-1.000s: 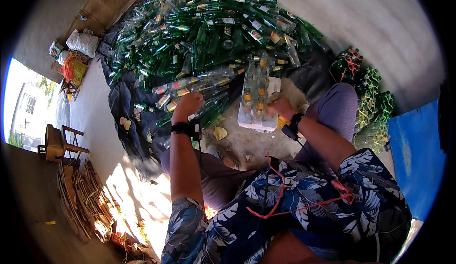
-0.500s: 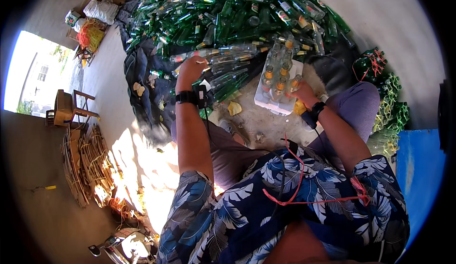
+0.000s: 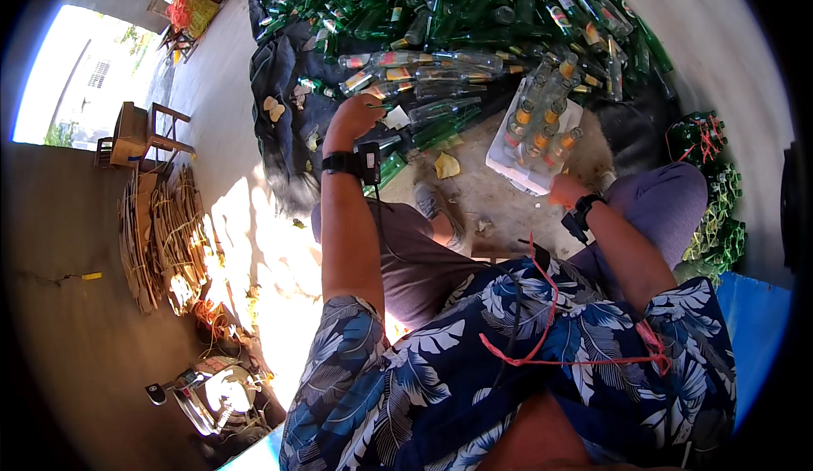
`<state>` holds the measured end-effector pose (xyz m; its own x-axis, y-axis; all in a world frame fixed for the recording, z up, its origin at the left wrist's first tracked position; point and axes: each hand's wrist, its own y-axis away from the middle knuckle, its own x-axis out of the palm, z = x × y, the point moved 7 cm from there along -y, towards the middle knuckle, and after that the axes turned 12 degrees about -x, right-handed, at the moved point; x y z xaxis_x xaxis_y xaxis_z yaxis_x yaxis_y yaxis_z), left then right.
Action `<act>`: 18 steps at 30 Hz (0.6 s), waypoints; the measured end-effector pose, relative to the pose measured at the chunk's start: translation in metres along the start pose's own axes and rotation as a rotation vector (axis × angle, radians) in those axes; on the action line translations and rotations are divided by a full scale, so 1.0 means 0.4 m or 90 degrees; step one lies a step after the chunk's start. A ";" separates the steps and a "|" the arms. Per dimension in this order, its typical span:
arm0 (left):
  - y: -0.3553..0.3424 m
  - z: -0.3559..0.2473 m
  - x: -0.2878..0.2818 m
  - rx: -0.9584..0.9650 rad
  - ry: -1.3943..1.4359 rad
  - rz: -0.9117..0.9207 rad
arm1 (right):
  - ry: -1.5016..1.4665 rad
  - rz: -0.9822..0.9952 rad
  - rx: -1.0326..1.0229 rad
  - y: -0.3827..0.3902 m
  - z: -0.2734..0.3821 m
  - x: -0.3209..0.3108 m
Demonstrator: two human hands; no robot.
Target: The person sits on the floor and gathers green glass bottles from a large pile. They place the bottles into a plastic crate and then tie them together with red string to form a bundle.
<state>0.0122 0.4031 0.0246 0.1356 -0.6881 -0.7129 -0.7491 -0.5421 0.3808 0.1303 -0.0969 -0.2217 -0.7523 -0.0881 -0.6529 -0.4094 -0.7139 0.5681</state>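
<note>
My left hand (image 3: 354, 119) reaches over the near edge of a row of clear glass bottles (image 3: 428, 73), its fingers curled together. What they hold, if anything, is too small to make out. A white scrap (image 3: 396, 118) lies beside the fingertips. My right hand (image 3: 567, 190) is just in front of a white crate (image 3: 523, 180), with its fingers curled in and no bottle in them. Several clear bottles with yellowish neck labels stand in the crate, and one bottle (image 3: 562, 146) leans at its near right side.
A big heap of green bottles (image 3: 381, 22) spreads over a black sheet (image 3: 275, 124). Tied green bottles (image 3: 716, 191) stand by the right wall. Flattened cardboard bundles (image 3: 174, 234) and a wooden chair (image 3: 165, 132) are at left. A yellow scrap (image 3: 446, 165) lies near my foot.
My right hand has let go of a bottle at the crate and drawn back toward me. My left hand stays by the row of clear bottles. The whole view has shifted slightly.
</note>
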 end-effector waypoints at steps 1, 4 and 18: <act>0.002 0.002 0.000 0.002 0.007 0.001 | 0.040 0.032 -0.051 -0.003 0.026 0.008; 0.009 -0.038 -0.005 0.020 -0.010 -0.025 | -0.041 0.054 -0.107 -0.007 0.077 0.010; 0.064 -0.186 -0.089 0.125 0.359 -0.251 | 0.073 -0.062 -0.289 -0.030 0.272 -0.110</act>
<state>0.0364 0.3777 0.1035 0.6948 -0.6323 -0.3427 -0.6714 -0.7411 0.0062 0.1124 -0.0088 -0.1453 -0.6495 -0.0636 -0.7577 -0.1892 -0.9516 0.2421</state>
